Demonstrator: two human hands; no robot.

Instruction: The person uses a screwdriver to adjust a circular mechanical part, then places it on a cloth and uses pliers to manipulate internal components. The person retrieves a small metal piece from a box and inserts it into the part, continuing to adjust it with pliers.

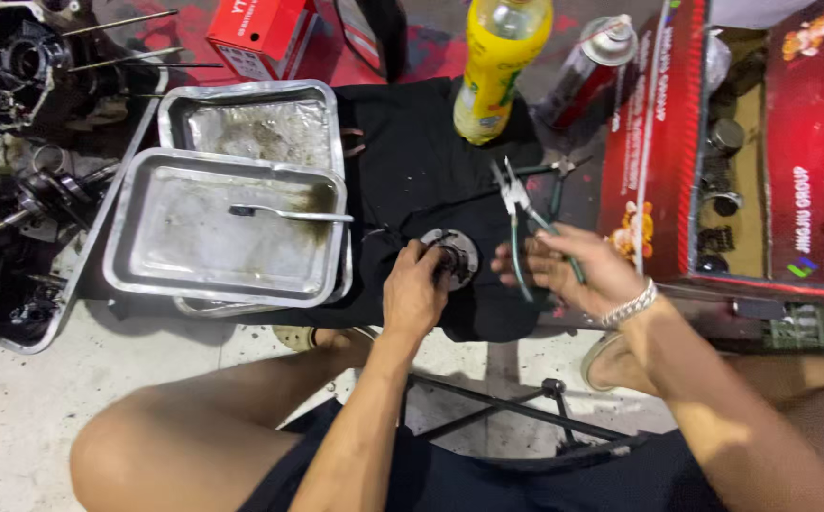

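Note:
My left hand [414, 289] grips a round metal engine part [455, 254] that rests on a black cloth [412, 161]. My right hand [564, 270], with a silver bracelet on the wrist, holds green-handled pliers [518, 213] with the jaws pointing up and away, just right of the part. A second pair of pliers [549, 171] lies on the cloth behind.
Two stacked metal trays [146, 275] sit to the left, a tool [289, 214] lying in the top one. Engine parts [14, 66] fill the far left. A yellow bottle [497, 66], a spray can [587, 66] and red cardboard boxes [654, 142] stand behind and right. My knees frame a stool.

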